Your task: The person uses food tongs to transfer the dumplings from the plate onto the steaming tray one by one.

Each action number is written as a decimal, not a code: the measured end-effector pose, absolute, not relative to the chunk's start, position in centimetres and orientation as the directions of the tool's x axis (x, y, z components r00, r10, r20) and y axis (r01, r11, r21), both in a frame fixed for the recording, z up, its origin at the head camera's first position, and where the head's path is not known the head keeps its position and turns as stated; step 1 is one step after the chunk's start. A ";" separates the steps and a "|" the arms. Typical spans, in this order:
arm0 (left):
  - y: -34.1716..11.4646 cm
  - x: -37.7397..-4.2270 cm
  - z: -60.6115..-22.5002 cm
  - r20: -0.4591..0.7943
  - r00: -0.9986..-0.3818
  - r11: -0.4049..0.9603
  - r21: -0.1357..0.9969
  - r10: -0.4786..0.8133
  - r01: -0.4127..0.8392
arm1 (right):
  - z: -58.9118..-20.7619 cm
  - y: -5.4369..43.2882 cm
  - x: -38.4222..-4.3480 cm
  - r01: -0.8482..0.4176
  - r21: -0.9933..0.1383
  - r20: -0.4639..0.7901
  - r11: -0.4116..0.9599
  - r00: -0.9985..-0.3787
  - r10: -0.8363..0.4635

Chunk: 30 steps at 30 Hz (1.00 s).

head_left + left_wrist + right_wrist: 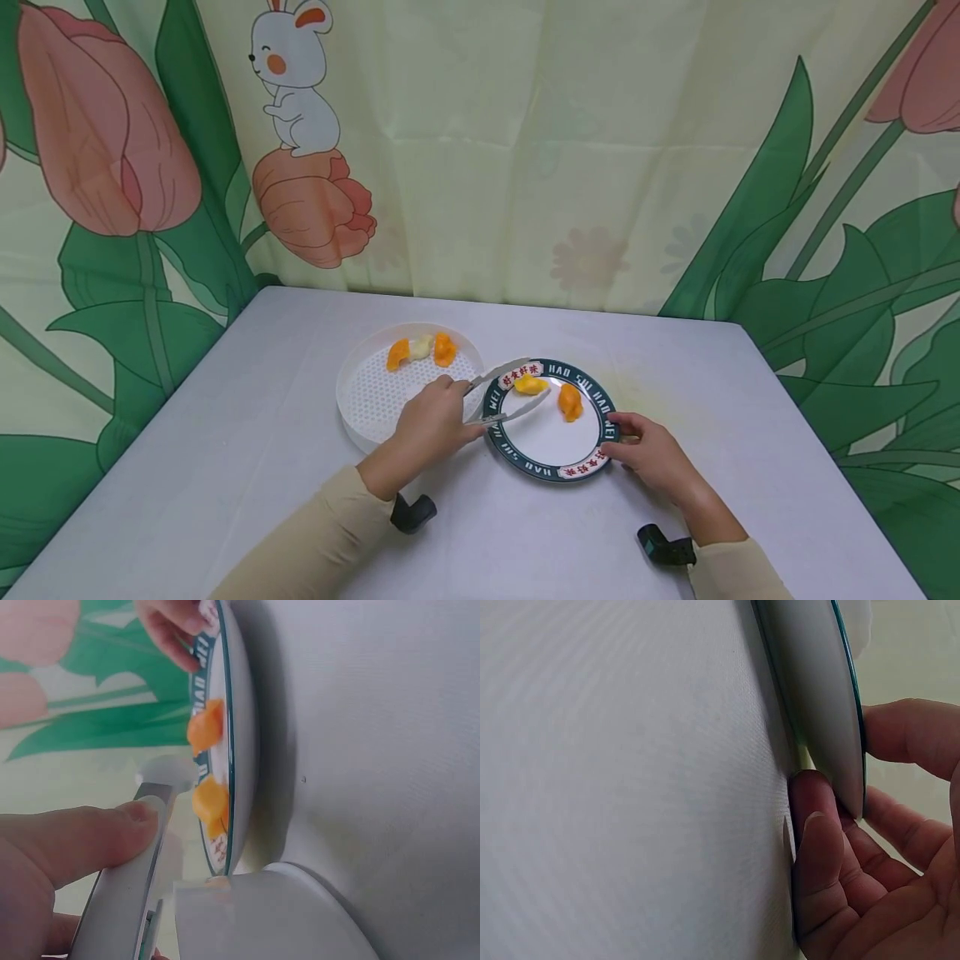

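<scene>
Tongs (116, 904) are grasped in the left hand (433, 419), and from my remote seat I see their two arms spread apart over the left part of the plate (536, 446). One tip reaches past the yellow piece (530, 384) and the other lies on its near side, though I cannot tell whether either touches it. To its right, an orange piece (570, 403) rests on the same plate. The right hand (651, 454) grips the plate's right edge (my right wrist view shows fingers both above and below the rim). Left of the plate I have a round white tray (360, 408), with a pale bit (422, 347) between two orange bits (398, 355). Behind the white table (225, 483) hangs a tulip-printed curtain (480, 150).
</scene>
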<state>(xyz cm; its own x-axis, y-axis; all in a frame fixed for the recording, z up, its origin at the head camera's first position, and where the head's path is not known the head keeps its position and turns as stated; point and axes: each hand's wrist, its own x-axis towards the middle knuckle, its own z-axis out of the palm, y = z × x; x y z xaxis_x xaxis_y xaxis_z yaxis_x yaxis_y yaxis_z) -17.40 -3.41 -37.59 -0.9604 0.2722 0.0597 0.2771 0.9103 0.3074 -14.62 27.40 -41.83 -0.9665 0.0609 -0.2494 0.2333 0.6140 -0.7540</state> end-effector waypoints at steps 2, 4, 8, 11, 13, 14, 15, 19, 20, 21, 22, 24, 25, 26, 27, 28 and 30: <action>-3.2 -17.5 -37.7 0.062 -0.960 0.914 0.295 0.273 0.279 | -41.9 27.4 -14.6 0.233 -0.752 -0.250 0.617 -0.966 0.061; -2.9 -17.6 -37.7 0.061 -0.960 0.918 0.282 0.273 0.279 | -41.9 27.4 -14.7 0.233 -0.751 -0.250 0.618 -0.966 0.060; -2.4 -17.7 -37.7 0.047 -0.960 0.922 0.271 0.276 0.278 | -41.9 27.5 -14.7 0.229 -0.749 -0.247 0.621 -0.967 0.059; -2.0 -17.8 -37.8 0.039 -0.961 0.924 0.266 0.275 0.276 | -41.9 27.5 -14.7 0.227 -0.750 -0.246 0.621 -0.968 0.056; -1.8 -17.9 -38.0 0.033 -0.962 0.927 0.259 0.272 0.271 | -41.9 27.5 -14.7 0.226 -0.751 -0.247 0.620 -0.967 0.054; -1.7 -18.0 -38.0 0.032 -0.962 0.929 0.254 0.270 0.269 | -41.9 27.5 -14.7 0.226 -0.752 -0.247 0.620 -0.968 0.053; -1.6 -18.1 -38.1 0.030 -0.963 0.931 0.249 0.267 0.266 | -41.8 27.5 -14.6 0.226 -0.753 -0.247 0.619 -0.967 0.053; -1.3 -18.2 -38.2 0.024 -0.964 0.938 0.227 0.264 0.262 | -41.8 27.4 -14.6 0.229 -0.753 -0.249 0.617 -0.967 0.055; -1.2 -18.2 -38.2 0.023 -0.964 0.939 0.222 0.265 0.263 | -41.8 27.4 -14.6 0.231 -0.753 -0.250 0.617 -0.967 0.056; -1.1 -18.2 -38.2 0.022 -0.964 0.940 0.218 0.266 0.264 | -41.8 27.4 -14.6 0.231 -0.753 -0.251 0.616 -0.966 0.056; -1.1 -18.2 -38.1 0.022 -0.964 0.940 0.215 0.267 0.265 | -41.8 27.4 -14.7 0.232 -0.753 -0.251 0.616 -0.966 0.057; -1.0 -18.1 -38.0 0.025 -0.962 0.940 0.209 0.270 0.269 | -41.8 27.4 -14.7 0.233 -0.753 -0.253 0.615 -0.966 0.057; -1.0 -18.0 -38.0 0.027 -0.962 0.940 0.207 0.272 0.272 | -41.8 27.5 -14.7 0.234 -0.753 -0.254 0.615 -0.966 0.057; -1.0 -18.0 -37.9 0.032 -0.961 0.939 0.208 0.274 0.274 | -41.8 27.5 -14.7 0.235 -0.753 -0.254 0.614 -0.966 0.058; -1.0 -18.0 -37.9 0.035 -0.961 0.938 0.209 0.275 0.277 | -41.9 27.5 -14.7 0.235 -0.755 -0.253 0.613 -0.966 0.058; -1.0 -18.0 -37.9 0.040 -0.960 0.937 0.210 0.276 0.278 | -41.9 27.5 -14.7 0.235 -0.755 -0.253 0.612 -0.966 0.058; -1.0 -18.0 -37.9 0.048 -0.960 0.936 0.215 0.277 0.281 | -41.9 27.5 -14.7 0.233 -0.757 -0.251 0.610 -0.966 0.058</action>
<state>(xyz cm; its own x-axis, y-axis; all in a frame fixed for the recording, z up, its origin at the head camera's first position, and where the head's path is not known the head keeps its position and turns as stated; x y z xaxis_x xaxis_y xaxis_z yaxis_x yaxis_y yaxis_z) -17.98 -1.05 -37.87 -0.9597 0.2769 0.0477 0.2806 0.9355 0.2147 -14.67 27.52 -41.92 -0.9662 0.0579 -0.2511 0.2333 0.6105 -0.7569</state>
